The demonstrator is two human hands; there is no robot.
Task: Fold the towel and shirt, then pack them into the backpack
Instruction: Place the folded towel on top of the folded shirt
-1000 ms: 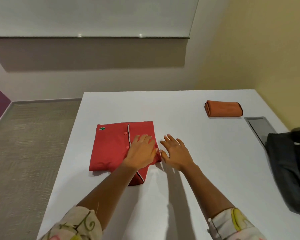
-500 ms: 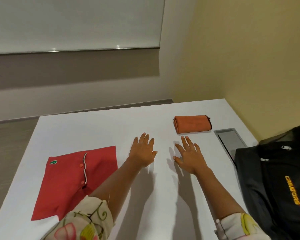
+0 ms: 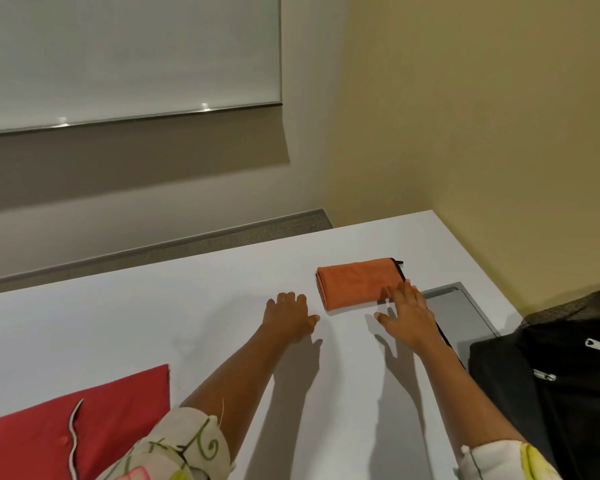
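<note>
the folded orange towel [image 3: 355, 284] lies far right on the white table [image 3: 153, 323]. the right hand [image 3: 409, 315], fingers straight and spread, reaches its near right corner and grips nothing. the left hand [image 3: 288, 317], also flat and empty, is just left of the towel. the folded red shirt [image 3: 84, 420] lies near left, and the black backpack [image 3: 551, 403] is at the right edge beside a grey panel [image 3: 465, 317]

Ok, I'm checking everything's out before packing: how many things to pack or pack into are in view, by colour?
Orange: 1, the folded towel
Red: 1, the polo shirt
Black: 1, the backpack
Total: 3
</note>
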